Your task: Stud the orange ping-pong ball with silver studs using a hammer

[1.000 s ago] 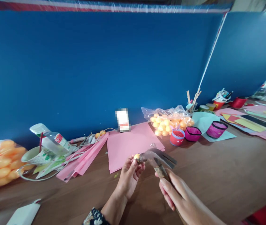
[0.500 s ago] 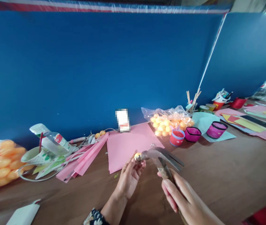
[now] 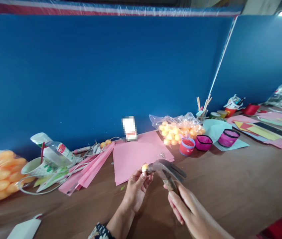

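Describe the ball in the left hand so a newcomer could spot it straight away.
Below the blue partition, pink sheets lie on the brown table. Over their near side, the left hand pinches a small yellow ball beside the hammer. Unlike the bagged balls, it is held singly.

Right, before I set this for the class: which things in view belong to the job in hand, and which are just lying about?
In use:
- claw hammer, in the right hand
- yellow ball, in the left hand

Apparently lying about:
- pink sheets
- plastic bottle
- purple fabric cup
- bagged balls, perhaps spares
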`<state>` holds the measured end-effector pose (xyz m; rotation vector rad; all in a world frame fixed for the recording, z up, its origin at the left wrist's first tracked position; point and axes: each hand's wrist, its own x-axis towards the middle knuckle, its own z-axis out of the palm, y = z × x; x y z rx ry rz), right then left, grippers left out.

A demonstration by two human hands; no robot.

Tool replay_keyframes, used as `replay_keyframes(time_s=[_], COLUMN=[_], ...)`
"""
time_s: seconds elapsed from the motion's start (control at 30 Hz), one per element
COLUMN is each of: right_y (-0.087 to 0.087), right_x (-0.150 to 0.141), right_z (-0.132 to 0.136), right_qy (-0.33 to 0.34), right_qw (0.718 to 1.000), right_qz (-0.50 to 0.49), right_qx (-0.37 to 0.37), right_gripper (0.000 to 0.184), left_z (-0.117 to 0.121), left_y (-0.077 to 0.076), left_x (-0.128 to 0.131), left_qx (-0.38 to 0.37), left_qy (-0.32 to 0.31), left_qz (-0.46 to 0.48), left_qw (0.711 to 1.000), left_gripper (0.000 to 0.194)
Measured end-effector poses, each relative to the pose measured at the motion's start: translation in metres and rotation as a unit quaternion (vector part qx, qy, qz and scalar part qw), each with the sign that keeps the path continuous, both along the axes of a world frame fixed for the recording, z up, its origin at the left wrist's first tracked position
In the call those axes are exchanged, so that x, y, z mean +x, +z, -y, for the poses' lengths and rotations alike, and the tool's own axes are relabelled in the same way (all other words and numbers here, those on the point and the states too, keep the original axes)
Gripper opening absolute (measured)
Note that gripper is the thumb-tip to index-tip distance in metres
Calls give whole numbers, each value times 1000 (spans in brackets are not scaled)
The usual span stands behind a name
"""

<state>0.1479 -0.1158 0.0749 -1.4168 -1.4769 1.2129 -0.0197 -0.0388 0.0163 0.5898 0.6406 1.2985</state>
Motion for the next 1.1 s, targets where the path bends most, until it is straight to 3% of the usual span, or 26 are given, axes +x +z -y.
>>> replay_keyframes(time_s=[0.3,0.57,0.73,0.93,1.1], right_y=[1,11,0,-4,-7], right_x=[0,4,3,0,0], right_z=[0,4,8,4,6], right_qy=[14,6,1,10,-3], right_qw=[1000,1000,1000,1000,1000], right_qz=[21,7,20,6,10], right_qx=[-3,0,14,-5,9], right_gripper=[33,38,40,40,42], left_z=[2,3,2,2,0], left_y=[5,5,3,0,0], left_x=[0,1,3,2,1], left_qx=[-8,-25,-34,-36,-15], left_qy=[19,34,33,38,34], left_qz=[-45,-27,2,-4,9], left_qw=[999,999,999,999,999], left_gripper=[28,55,43,44,22])
